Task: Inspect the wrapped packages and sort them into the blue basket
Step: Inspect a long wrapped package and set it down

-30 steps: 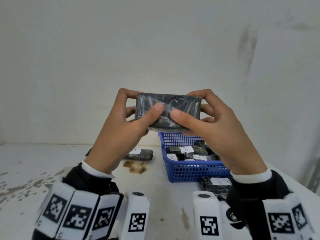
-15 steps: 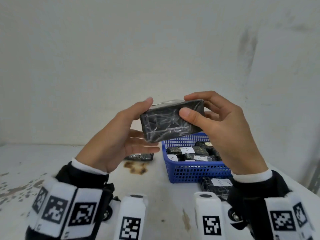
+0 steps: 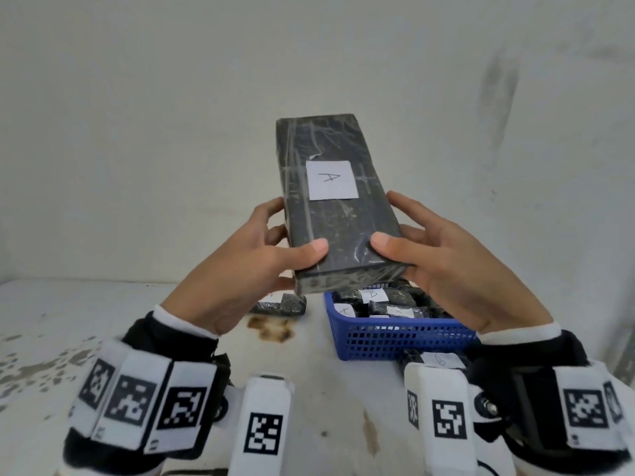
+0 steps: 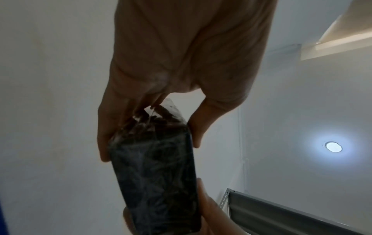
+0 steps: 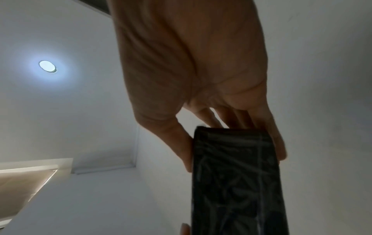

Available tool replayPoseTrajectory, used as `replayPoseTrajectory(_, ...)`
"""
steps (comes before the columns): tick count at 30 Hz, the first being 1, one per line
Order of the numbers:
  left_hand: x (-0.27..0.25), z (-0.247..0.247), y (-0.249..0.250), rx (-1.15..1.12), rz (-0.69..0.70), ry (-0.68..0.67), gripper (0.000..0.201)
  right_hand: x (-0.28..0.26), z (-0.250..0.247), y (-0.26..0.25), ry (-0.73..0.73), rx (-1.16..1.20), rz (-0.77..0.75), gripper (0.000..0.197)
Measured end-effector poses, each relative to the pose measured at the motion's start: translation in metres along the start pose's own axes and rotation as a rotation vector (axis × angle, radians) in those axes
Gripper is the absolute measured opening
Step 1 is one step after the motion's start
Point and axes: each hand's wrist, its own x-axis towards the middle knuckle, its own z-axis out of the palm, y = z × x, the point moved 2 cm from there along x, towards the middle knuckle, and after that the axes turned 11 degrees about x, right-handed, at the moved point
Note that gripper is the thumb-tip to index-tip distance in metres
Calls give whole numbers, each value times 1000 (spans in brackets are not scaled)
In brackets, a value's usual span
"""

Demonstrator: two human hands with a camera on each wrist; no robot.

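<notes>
Held package: a long black rectangular block wrapped in clear crinkled film (image 3: 330, 201) is raised in front of the wall, above the basket, its near end gripped and its far end tilted up and away.
Left hand: the left hand (image 3: 240, 269) is clamped on the near left edge, thumb laid across the top face, fingers curled along the side and underneath.
Right hand: the right hand (image 3: 457, 269) is clamped on the near right edge in the mirrored way, thumb on top.
Reason for the hold: the labelled face is judged to be turned toward the head so that the mark can be read; only the near end is gripped, so the label is left uncovered.
Label: a white paper rectangle marked "A" (image 3: 331, 180) is fixed flat at mid-length of the top face.
Surface: the film is glossy, with pale creases; sharp corners suggest a rigid core.
Basket: a blue perforated plastic basket (image 3: 395, 341) is set on the table below, right of centre, already holding several dark labelled packages.
Loose packages: one dark wrapped package (image 3: 281, 305) lies left of the basket; another (image 3: 433, 362) lies against its near wall.
Table: a white, stained, flaking tabletop (image 3: 103, 321) bears everything.
</notes>
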Motion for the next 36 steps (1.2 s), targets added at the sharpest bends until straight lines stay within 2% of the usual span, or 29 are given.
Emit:
replayPoseTrajectory(2,0,1,-1,9,11,22,73,-1,0,1,-13,-48,10,95)
replayPoseTrajectory(5,-2,2,0,61,49,40,71,-3,8,2,-59,-168,25,77)
replayPoseTrajectory(7,-3,2,0,94,77,48,68,-4,12,2,-40,-201,17,73)
replayPoseTrajectory(14,-2,1,1,175,73,82,68,-8,18,-2,0,-287,-46,93)
replayPoseTrajectory(19,-3,0,2,238,92,73,79,-8,21,-2,28,-316,-89,94)
replayPoseTrajectory(27,1,0,0,213,103,199,54,-6,16,-4,82,-240,-94,75)
replayPoseTrajectory(30,2,-1,-1,231,114,250,44,-5,16,-3,90,-240,-96,76)
replayPoseTrajectory(36,-2,-1,3,260,144,337,37,-6,18,-5,118,-326,-115,67)
